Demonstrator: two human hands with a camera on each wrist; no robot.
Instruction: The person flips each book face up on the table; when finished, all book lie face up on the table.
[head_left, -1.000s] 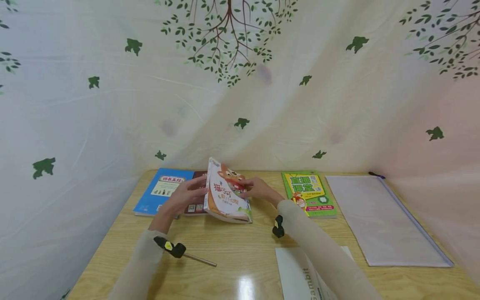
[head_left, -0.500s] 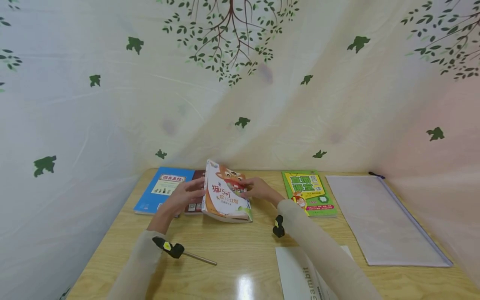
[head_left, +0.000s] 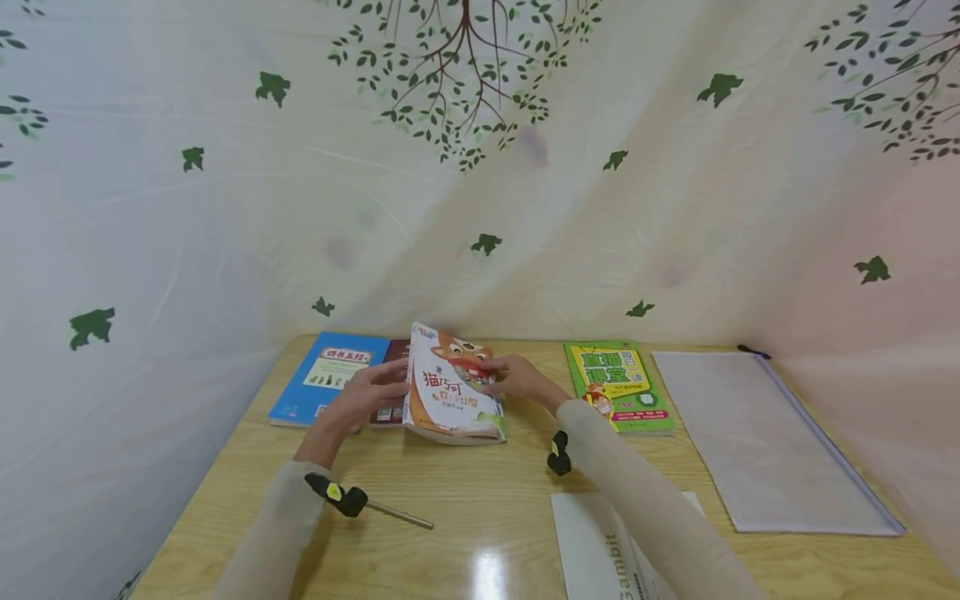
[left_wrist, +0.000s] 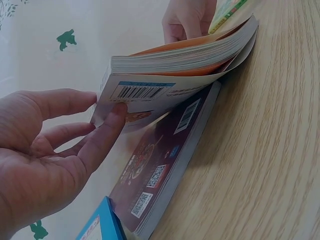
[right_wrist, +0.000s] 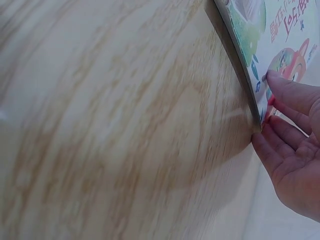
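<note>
In the head view, a white paperback book [head_left: 453, 392] with a fox on its cover is tilted, its spine side raised over a dark maroon book [head_left: 387, 415]. My left hand [head_left: 366, 396] is at the spine, and in the left wrist view its fairly straight fingers [left_wrist: 107, 132] touch the spine and barcoded back cover [left_wrist: 145, 92]. On the opposite edge, my right hand [head_left: 517, 379] pinches the paperback, thumb [right_wrist: 290, 90] on the front cover and fingers at the edge. A blue book [head_left: 322, 383] lies beside the maroon one.
A green and yellow book [head_left: 618, 387] lies right of the hands. Farther right is a translucent zip folder [head_left: 772, 450]. A white book [head_left: 592, 542] lies under the right forearm. A metal rod [head_left: 401, 514] shows by the left wrist camera. A printed curtain [head_left: 480, 208] stands behind the table.
The paperback's raised spine side has sunk slightly and shifted a little left, so its cover lies flatter. Both hands keep nearly the same places on it.
</note>
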